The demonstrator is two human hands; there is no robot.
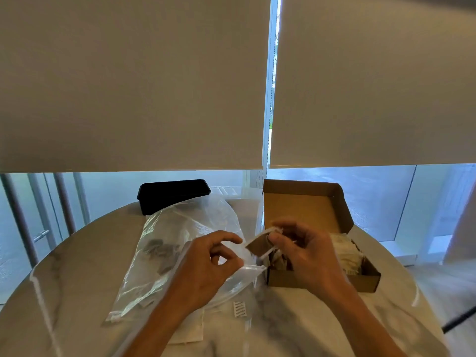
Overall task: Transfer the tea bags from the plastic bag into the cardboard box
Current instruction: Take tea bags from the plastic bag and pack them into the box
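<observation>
While the blinds (134, 81) fill the upper view, I see a black tray (173, 195) at the table's (77, 253) far edge, just behind the bag (164, 243). A small white ribbed piece (239, 309) lies on the table near the bag's mouth, and flat paper (189, 328) sits under the left forearm. Nothing blocks the box (304, 210); its side flap (257, 247) juts toward the bag, between the two hands.

Right hand (306, 253) is over the box's near-left corner, fingers curled, pinching a tea bag (266, 239) by thumb and fingertips; the tea bag is pale and blurred, so its exact shape is unclear. Left hand (208, 264) is just left of it, fingers curled, pinching the bag's mouth edge and holding it up off the table. The hands are near each other but apart.

Bag lies flat otherwise, mouth toward the box, with a few dark tea bags (161, 249) still inside near its middle. Box is open, lid upright at the back, and a packed mass of pale tea bags (347, 253) fills its right part.
</observation>
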